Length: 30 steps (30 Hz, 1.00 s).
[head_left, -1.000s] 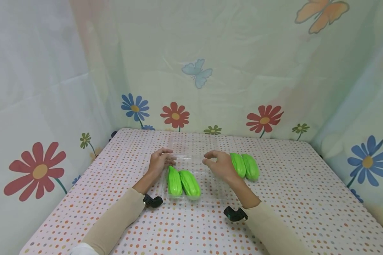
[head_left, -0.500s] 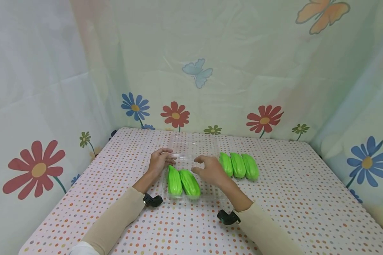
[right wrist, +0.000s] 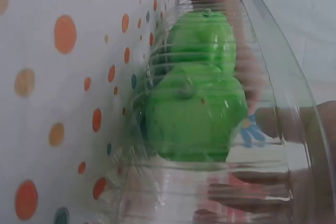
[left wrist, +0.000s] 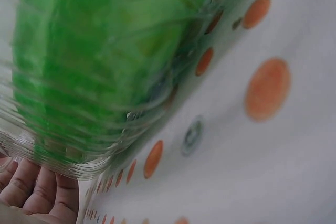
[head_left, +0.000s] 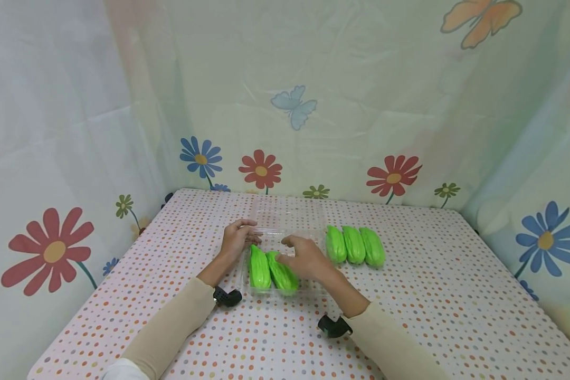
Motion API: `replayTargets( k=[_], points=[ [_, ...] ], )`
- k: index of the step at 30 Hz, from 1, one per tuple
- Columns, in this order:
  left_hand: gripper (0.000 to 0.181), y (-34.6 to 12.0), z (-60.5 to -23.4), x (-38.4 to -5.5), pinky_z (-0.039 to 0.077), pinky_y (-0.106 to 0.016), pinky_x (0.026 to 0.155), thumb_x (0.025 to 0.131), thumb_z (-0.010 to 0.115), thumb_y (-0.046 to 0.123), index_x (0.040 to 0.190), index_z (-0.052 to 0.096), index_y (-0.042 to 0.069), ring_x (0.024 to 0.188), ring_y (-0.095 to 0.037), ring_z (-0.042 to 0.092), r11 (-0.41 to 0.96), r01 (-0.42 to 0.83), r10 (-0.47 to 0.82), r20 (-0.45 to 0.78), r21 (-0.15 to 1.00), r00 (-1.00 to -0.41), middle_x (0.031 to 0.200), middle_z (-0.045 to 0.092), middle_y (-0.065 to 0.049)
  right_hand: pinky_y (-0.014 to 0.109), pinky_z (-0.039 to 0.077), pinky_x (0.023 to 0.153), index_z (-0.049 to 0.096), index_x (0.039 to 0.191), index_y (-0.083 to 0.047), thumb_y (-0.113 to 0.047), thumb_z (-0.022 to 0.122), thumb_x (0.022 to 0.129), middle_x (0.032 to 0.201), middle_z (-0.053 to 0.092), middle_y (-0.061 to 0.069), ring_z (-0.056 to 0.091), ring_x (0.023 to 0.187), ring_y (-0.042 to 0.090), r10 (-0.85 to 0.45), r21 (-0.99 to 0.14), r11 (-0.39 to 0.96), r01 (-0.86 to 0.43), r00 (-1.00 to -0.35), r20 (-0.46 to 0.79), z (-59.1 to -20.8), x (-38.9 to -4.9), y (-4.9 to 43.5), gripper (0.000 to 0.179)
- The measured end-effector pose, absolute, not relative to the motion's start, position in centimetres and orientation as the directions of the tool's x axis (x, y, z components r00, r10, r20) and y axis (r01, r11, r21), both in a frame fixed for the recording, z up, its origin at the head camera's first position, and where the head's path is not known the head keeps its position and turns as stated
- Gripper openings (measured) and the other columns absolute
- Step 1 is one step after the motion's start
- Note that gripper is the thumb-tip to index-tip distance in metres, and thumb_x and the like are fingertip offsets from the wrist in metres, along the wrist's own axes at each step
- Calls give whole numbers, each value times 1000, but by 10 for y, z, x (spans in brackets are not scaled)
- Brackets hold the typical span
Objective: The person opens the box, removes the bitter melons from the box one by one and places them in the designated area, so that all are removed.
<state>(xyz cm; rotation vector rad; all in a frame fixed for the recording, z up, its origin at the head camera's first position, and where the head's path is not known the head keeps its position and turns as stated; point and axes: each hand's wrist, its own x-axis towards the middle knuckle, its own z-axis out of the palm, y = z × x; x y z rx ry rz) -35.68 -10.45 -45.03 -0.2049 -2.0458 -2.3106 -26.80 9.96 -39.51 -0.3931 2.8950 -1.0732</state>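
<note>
Two green ridged gourds (head_left: 259, 269) lie side by side in the left part of a clear plastic container (head_left: 313, 287), whose lid (head_left: 288, 214) is folded back behind it. My left hand (head_left: 235, 243) holds the container at its back left corner; in the left wrist view its fingers (left wrist: 44, 192) reach to the ribbed end wall. Over the container's right half is my right hand (head_left: 306, 258), holding nothing, thumb and fingers spread apart. Its thumb overlaps the right-hand gourd (head_left: 281, 274) in the head view. Through the clear wall, the right wrist view shows its fingers (right wrist: 247, 192) beside the gourds.
Three more green gourds (head_left: 354, 245) stand in a row on the dotted tablecloth (head_left: 437, 295), just right of the container. A flowered cloth backdrop (head_left: 351, 105) rises along the table's back and sides.
My right hand has moved left and slightly toward me, from beside the row of gourds to over the container. The row's leftmost gourd has come into sight. My left hand stays put.
</note>
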Motion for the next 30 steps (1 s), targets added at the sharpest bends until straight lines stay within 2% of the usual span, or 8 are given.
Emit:
replayTargets(
  k=[8, 14, 16, 19, 23, 26, 30],
  points=[
    [37, -105, -450, -356, 59, -28, 66, 94, 48, 2, 127, 58, -13, 69, -17, 72, -112, 110, 52, 116, 988, -992, 98, 75, -26, 56, 48, 103, 56, 141, -2, -32, 69, 95, 140, 60, 18, 57, 127, 39, -297, -606, 752, -260, -954, 40, -402, -267, 91, 56],
    [38, -104, -449, -357, 59, -28, 65, 93, 47, 2, 126, 58, -14, 68, -17, 72, -118, 125, 58, 132, 985, -990, 100, 73, -30, 54, 50, 100, 57, 138, 0, -32, 72, 93, 132, 64, 19, 59, 124, 39, -331, -569, 764, -304, -942, 58, -406, -267, 89, 57],
    [37, -104, -450, -357, 59, -28, 65, 94, 47, 2, 125, 59, -14, 67, -17, 72, -116, 134, 57, 141, 984, -988, 101, 72, -33, 51, 52, 96, 58, 137, 1, -32, 73, 93, 127, 66, 18, 62, 118, 36, -341, -558, 769, -313, -938, 56, -408, -267, 88, 57],
    [37, -104, -450, -358, 59, -28, 65, 94, 47, 2, 125, 60, -14, 67, -17, 72, -101, 149, 58, 155, 984, -986, 101, 70, -35, 44, 54, 84, 58, 136, 1, -27, 72, 93, 114, 69, 12, 64, 99, 27, -353, -554, 770, -317, -935, 44, -410, -267, 87, 53],
    [36, -104, -450, -358, 59, -28, 65, 94, 47, 2, 124, 60, -14, 68, -19, 73, -91, 160, 55, 166, 983, -985, 98, 71, -35, 34, 50, 70, 57, 136, 2, -18, 67, 93, 97, 65, 5, 58, 78, 18, -366, -556, 767, -320, -930, 30, -412, -267, 86, 49],
    [35, -103, -450, -358, 59, -28, 65, 93, 47, 0, 122, 60, -14, 68, -20, 73, -94, 163, 49, 168, 982, -985, 94, 72, -32, 32, 48, 67, 57, 138, 1, -16, 65, 91, 92, 63, 5, 56, 74, 17, -373, -551, 770, -322, -927, 20, -413, -267, 85, 50],
    [34, -104, -451, -358, 58, -26, 62, 93, 47, -1, 121, 60, -15, 67, -20, 73, -94, 160, 40, 164, 983, -986, 90, 74, -28, 32, 47, 67, 55, 140, 1, -15, 67, 90, 95, 62, 4, 54, 75, 17, -398, -502, 789, -355, -917, 23, -415, -267, 84, 54]
  ],
)
